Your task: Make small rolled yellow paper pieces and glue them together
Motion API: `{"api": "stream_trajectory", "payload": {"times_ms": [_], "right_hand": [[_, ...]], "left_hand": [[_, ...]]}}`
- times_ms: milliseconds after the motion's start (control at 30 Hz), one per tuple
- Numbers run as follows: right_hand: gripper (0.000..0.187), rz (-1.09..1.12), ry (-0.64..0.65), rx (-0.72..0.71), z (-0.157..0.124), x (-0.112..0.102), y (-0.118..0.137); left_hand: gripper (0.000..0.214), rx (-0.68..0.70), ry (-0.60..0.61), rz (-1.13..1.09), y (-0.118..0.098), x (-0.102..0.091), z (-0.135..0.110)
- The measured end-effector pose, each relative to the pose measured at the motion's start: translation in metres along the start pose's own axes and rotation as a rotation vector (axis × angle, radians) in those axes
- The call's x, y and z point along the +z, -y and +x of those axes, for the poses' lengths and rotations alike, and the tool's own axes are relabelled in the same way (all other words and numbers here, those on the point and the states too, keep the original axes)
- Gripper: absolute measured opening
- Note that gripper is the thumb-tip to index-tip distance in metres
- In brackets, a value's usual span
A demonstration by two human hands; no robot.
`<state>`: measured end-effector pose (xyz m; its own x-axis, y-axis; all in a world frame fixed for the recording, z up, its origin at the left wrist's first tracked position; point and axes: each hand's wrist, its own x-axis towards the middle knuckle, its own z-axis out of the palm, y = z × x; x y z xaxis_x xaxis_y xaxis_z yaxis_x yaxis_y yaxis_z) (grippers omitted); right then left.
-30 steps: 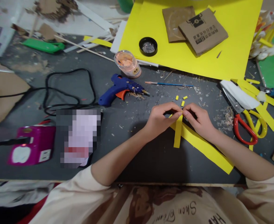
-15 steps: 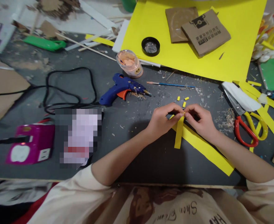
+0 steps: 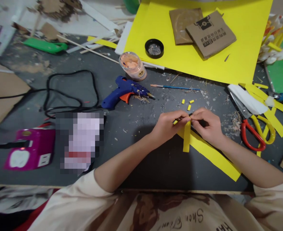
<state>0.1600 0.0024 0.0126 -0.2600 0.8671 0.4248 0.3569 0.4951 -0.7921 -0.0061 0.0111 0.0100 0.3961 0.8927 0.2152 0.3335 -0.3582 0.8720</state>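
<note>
My left hand (image 3: 169,123) and my right hand (image 3: 206,123) meet fingertip to fingertip, both pinched at the upper end of a narrow yellow paper strip (image 3: 186,138). The strip hangs down toward me from the pinch; its top end is hidden by my fingers. Beneath my hands a wider yellow paper strip (image 3: 216,157) lies slantwise on the dark table. Just beyond the fingertips sit several small yellow pieces (image 3: 189,107), which look like tightly rolled or folded paper.
A blue glue gun (image 3: 125,91) lies left of my hands, behind a phone (image 3: 83,138) and a magenta box (image 3: 31,149). Red-and-yellow-handled scissors (image 3: 253,134) rest at right. Farther back are a thin paintbrush (image 3: 175,87), an open jar (image 3: 133,65) and large yellow sheets (image 3: 211,69).
The hanging end of the narrow strip has swung slightly right and now hangs straighter. Both hands have moved slightly, still pinching at the same place. The whole view has shifted a little.
</note>
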Motion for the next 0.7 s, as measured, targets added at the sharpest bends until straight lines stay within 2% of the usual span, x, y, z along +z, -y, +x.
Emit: {"api": "stream_trajectory", "payload": {"times_ms": [233, 333, 500, 700], "right_hand": [[0.015, 0.007, -0.006, 0.032, 0.0016, -0.001, 0.0014], [0.01, 0.034, 0.023, 0.103, 0.0017, -0.0024, 0.0033], [0.011, 0.088, 0.046, 0.262, 0.001, -0.002, 0.0043], [0.015, 0.094, 0.067, 0.319, -0.0019, -0.0003, -0.0004]], "left_hand": [[0.018, 0.093, -0.021, -0.004, 0.0044, -0.0001, 0.0015], [0.02, 0.12, -0.022, -0.003, 0.004, -0.0008, 0.0027], [0.026, 0.092, -0.01, 0.024, 0.0023, -0.001, 0.0021], [0.02, 0.035, -0.04, 0.028, 0.0007, -0.0003, 0.001]]}}
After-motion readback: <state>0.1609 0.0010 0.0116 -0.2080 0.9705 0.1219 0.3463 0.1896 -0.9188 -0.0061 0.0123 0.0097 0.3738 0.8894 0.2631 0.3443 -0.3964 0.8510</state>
